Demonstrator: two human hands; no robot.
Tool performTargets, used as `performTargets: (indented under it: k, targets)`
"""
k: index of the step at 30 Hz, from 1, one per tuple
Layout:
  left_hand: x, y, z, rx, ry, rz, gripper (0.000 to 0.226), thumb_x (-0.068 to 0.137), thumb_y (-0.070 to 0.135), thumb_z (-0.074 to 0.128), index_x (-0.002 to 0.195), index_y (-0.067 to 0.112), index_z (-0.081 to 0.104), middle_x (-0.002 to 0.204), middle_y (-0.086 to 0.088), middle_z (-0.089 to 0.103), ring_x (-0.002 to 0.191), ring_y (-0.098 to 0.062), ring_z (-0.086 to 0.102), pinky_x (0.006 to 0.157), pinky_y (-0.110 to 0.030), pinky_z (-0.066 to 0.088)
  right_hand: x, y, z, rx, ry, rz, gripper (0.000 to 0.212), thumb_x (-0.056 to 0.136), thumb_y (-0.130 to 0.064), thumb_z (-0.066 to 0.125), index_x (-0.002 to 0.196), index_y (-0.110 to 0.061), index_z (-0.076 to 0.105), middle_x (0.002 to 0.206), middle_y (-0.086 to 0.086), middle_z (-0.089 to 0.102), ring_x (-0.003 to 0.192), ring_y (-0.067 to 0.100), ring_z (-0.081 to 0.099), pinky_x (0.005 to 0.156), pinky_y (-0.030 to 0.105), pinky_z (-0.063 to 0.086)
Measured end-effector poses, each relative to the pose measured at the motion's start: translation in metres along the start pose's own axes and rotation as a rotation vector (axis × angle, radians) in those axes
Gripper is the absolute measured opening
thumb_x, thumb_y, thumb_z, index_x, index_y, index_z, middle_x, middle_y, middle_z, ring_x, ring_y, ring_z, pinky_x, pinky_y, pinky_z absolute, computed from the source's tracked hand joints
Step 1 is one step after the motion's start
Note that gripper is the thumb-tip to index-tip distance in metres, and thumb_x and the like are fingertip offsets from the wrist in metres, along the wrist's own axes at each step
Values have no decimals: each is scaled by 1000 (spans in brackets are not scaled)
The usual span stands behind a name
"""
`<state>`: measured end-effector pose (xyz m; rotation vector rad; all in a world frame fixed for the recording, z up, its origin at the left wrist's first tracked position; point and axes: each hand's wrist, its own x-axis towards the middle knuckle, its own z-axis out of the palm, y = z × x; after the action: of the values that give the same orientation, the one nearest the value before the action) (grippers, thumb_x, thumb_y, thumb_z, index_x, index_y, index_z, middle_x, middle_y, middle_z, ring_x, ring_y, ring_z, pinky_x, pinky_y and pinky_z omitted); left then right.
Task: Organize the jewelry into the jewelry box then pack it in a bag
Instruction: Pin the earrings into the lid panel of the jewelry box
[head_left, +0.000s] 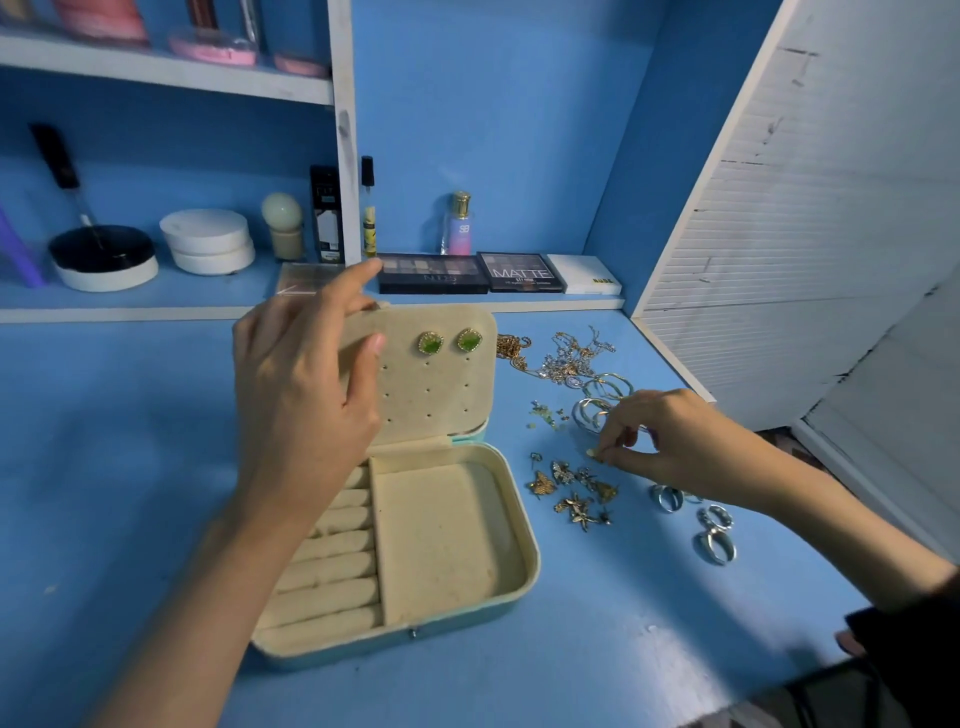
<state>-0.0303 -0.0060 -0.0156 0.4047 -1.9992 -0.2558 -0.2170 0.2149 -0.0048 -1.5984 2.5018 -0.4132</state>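
Mid-frame, the box (525, 564) lies open; the left hand (301, 410) grips its upright panel (415, 395), which carries two green studs (430, 343). At right, the right hand (670, 441) pinches a small piece (592, 453) among loose jewelry (571, 499).

An open jewelry box (524, 571) sits on a table (104, 467) at the centre of the frame. Its lid panel (441, 395) stands upright at the back, with two stud earrings (430, 343) side by side in its top row. The left hand (296, 400) grips the panel's left edge. In the base, ring rolls (332, 566) fill the left side and an open compartment (441, 535) the right. Right of the box lie chains (561, 358) farthest back, hoops (602, 395) just in front of them, small earrings (571, 491) nearer, and rings (714, 535) at lower right. The right hand (670, 441) pinches a small piece (592, 453) among them. Behind the box, eyeshadow palettes (431, 273) lie on a ledge.
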Motion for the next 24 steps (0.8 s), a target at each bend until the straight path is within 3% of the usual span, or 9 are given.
performTargets:
  k: [3,10,16,19,24]
  targets:
    - [0,0,0,1,8,9,42,84,5,61,126,6,55,100,-6,68,94,-21,48,91,-35,31,0,-12,-6,150,72,17,10,80,-4,67,77,-14,66,75,-8,68,66,-3,57,60,8,41]
    - [0,-5,-2,-48,4,11,34,84,9,63,119,6,62,100,-6,69,92,-20,51,89,-33,36,9,-41,-4,346,138,-91,11,81,-8,71,85,-17,72,80,-2,66,71,13,61,74,25,51]
    - [1,-6,-3,-63,5,6,35,85,4,59,119,8,62,100,-3,69,92,-17,51,93,-18,28,27,-73,8,212,250,-335,15,80,-2,66,87,-14,72,78,-9,63,71,5,57,69,10,45]
    - [0,-6,-3,-63,17,16,36,84,-1,57,118,7,63,99,-2,69,90,-19,50,90,-23,30,37,-90,14,191,334,-399,10,78,-7,66,83,-13,71,72,-4,63,66,5,52,66,6,41]
    - [0,-7,-3,-64,13,17,38,83,-2,57,120,8,62,97,-1,69,90,-17,50,90,-22,31,51,-115,19,197,466,-413,15,81,-27,63,82,-16,73,61,-8,55,59,5,45,56,22,44]
